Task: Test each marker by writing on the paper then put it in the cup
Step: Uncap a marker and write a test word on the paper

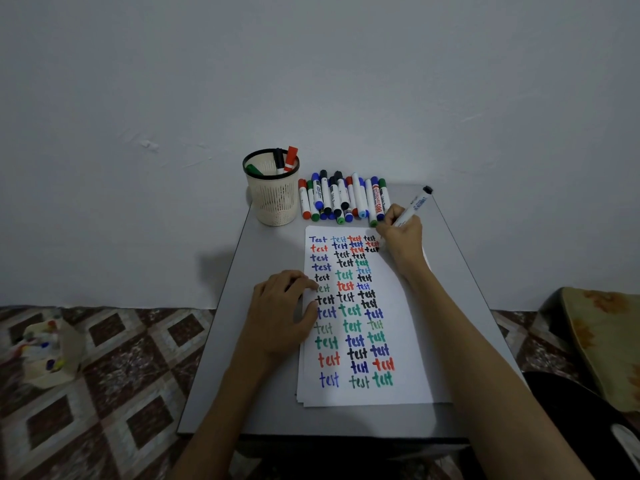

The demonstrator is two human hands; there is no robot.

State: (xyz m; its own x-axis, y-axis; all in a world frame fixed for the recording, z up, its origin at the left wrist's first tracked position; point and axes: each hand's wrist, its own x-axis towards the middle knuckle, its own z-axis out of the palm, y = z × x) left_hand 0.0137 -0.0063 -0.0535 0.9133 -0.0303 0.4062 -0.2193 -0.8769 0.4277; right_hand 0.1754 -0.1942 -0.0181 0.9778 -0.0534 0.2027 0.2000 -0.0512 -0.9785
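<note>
Right hand (401,233) at the far right corner of the paper (412,389), fingers curled tight round a black-capped marker (415,204). Barrel sticks up and back past the knuckles; tip down at the end of the top rows, probably touching the sheet, partly hidden by fingers. Left hand (280,306) rests on the paper's left edge, fingers relaxed, holding nothing. Cup (273,199) at the desk (263,244) far left corner, three markers inside. Marker pile (346,199) along the far edge beside the cup.

A home room: patterned tile floor (114,368), small grey table (221,358), bare wall (311,81).
</note>
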